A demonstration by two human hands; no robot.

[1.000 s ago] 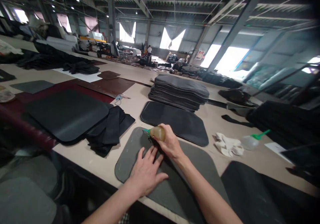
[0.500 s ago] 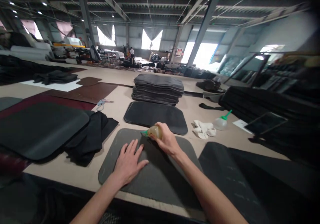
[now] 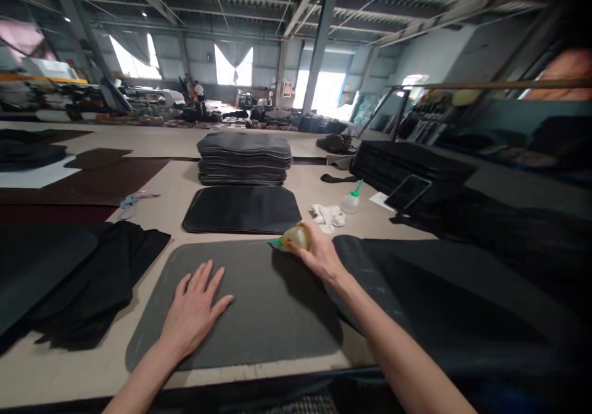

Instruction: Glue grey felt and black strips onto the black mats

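Note:
A dark grey panel with rounded corners lies on the table in front of me. My left hand rests flat on the panel's left part, fingers spread. In my right hand is a squeeze bottle of yellowish liquid, tipped on its side. Its green nozzle points left, at the panel's far edge; whether the tip touches cannot be made out. Just beyond lies a black panel, with a tall stack of similar panels behind it.
To the right are a white cloth, a second green-tipped bottle and a phone-like slab. Black sheets spread at the right. Folded black fabric and scissors lie left. A person stands far off.
My right hand has carried the bottle rightward along the panel's far edge. The left hand remains flat on the panel. My view has turned to the right.

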